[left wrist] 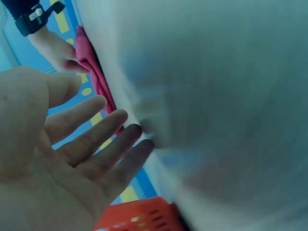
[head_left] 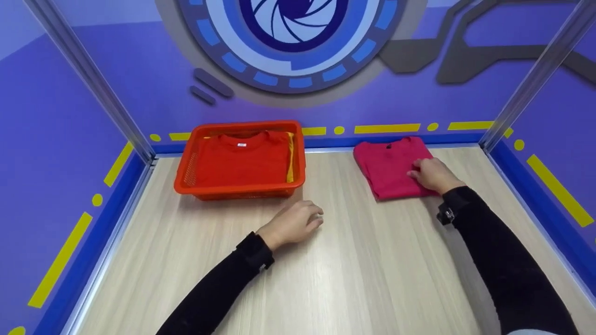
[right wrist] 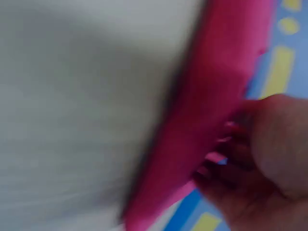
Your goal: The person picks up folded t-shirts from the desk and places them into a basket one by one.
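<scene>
A folded pink T-shirt (head_left: 390, 170) lies at the back right of the table. My right hand (head_left: 434, 175) is at its right side, with bent fingers that pinch its cloth; the right wrist view is blurred there, and the fingertips (right wrist: 204, 175) are partly hidden in shadow. My left hand (head_left: 294, 224) is held over the middle of the table, holding nothing. Its fingers (left wrist: 103, 139) are spread and loosely straight in the left wrist view. Up and to the left of it stands an orange basket (head_left: 242, 190) with a folded red T-shirt (head_left: 242, 160) inside.
Yellow cloth (head_left: 291, 158) shows along the red shirt's right edge in the basket. The pale wooden table (head_left: 335, 279) is bounded by a printed blue-purple back wall (head_left: 335, 111) and side walls with metal corner posts.
</scene>
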Tool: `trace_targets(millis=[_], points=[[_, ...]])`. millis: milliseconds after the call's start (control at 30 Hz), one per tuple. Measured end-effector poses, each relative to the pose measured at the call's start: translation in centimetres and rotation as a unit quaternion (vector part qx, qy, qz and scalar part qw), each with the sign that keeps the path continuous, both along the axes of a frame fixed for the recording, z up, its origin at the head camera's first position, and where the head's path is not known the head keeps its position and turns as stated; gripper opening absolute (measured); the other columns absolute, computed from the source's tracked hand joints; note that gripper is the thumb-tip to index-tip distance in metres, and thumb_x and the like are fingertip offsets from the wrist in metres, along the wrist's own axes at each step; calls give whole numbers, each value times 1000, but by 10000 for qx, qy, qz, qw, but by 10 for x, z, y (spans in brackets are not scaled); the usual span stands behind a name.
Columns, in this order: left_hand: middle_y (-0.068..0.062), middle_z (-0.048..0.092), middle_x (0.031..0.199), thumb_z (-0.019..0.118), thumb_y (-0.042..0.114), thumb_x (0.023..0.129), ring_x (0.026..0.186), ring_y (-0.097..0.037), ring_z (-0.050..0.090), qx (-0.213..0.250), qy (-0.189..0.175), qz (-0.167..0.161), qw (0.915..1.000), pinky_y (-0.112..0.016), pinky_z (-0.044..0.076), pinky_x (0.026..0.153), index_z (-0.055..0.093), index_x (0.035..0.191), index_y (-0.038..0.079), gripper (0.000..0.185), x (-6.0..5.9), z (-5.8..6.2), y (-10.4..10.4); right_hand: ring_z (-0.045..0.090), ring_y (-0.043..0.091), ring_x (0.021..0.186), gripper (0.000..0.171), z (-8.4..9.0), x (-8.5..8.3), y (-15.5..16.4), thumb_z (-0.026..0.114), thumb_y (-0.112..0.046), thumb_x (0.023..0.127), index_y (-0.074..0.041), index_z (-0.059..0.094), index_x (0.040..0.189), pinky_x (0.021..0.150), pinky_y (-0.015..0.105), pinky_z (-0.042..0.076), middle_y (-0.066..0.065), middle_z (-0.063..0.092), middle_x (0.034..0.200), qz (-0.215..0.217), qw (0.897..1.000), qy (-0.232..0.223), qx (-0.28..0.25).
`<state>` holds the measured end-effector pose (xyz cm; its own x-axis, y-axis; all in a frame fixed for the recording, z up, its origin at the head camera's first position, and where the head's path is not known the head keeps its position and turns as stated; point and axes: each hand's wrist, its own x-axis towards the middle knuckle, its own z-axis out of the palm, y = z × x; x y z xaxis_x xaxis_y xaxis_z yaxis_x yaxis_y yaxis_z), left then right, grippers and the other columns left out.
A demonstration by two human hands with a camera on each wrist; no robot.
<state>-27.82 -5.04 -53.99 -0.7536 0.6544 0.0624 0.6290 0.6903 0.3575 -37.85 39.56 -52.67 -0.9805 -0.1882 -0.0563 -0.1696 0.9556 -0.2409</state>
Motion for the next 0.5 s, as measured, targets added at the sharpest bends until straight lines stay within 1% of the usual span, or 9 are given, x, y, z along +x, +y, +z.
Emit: trace_targets(millis=[67,133,167,233,267,333,367,400,500], points=[[-4,80,126,64,30,112,119,-21,75,89,-40,22,10000,-40,60,108,79,132,13,30,-2,-2,-1,65,59,125,48,-3,-2,2,71,-27,109,11,68,138,112,68,50,39,72,129,23,9999,-170,19],[-6,80,124,63,27,112,118,-22,75,226,-69,17,9997,-40,60,108,79,131,11,29,-6,-2,-1,65,57,124,49,-3,-4,-3,73,-30,108,9,70,138,113,67,50,38,72,130,-1,9998,-188,-8],[-6,80,124,63,26,112,119,-23,75,301,-93,5,9995,-41,60,108,79,131,10,29,-8,-2,-1,66,56,120,47,-2,-5,-8,74,-31,107,8,73,134,111,67,51,36,75,125,1,9999,-170,-10],[-7,81,125,63,24,112,120,-23,76,407,-142,-15,9991,-40,60,109,79,131,9,29,-11,-1,1,67,51,109,42,0,-7,-21,76,-32,106,5,79,123,103,63,53,29,77,105,-13,9999,-122,9],[-8,81,126,63,23,112,121,-24,76,439,-176,-15,9989,-41,60,110,79,131,8,29,-13,-1,1,67,48,102,38,1,-7,-29,77,-33,105,3,81,114,98,60,54,24,74,93,-17,9999,-100,30],[-8,81,127,62,22,112,123,-24,75,481,-217,5,9986,-40,59,111,78,131,7,29,-14,0,3,63,42,90,36,1,-7,-47,78,-36,104,-1,80,95,89,55,52,15,62,75,-3,10000,-35,91],[-8,80,129,63,22,112,125,-24,74,473,-192,22,9987,-41,58,113,78,132,7,29,-15,0,5,63,40,87,39,0,-7,-57,79,-37,104,-2,78,88,86,54,52,12,58,72,16,9999,25,143],[-8,80,130,62,22,112,126,-25,73,476,-121,46,9988,-42,56,117,78,131,7,29,-16,0,7,65,40,86,41,-1,-6,-67,79,-38,103,-3,76,83,85,54,53,11,58,71,0,9998,90,179],[-8,77,135,61,24,113,132,-26,69,545,138,167,9983,-44,49,124,79,130,8,29,-20,2,16,72,45,90,45,-4,-3,-100,80,-40,102,-3,76,78,85,60,59,18,69,76,-13,9990,313,323]])
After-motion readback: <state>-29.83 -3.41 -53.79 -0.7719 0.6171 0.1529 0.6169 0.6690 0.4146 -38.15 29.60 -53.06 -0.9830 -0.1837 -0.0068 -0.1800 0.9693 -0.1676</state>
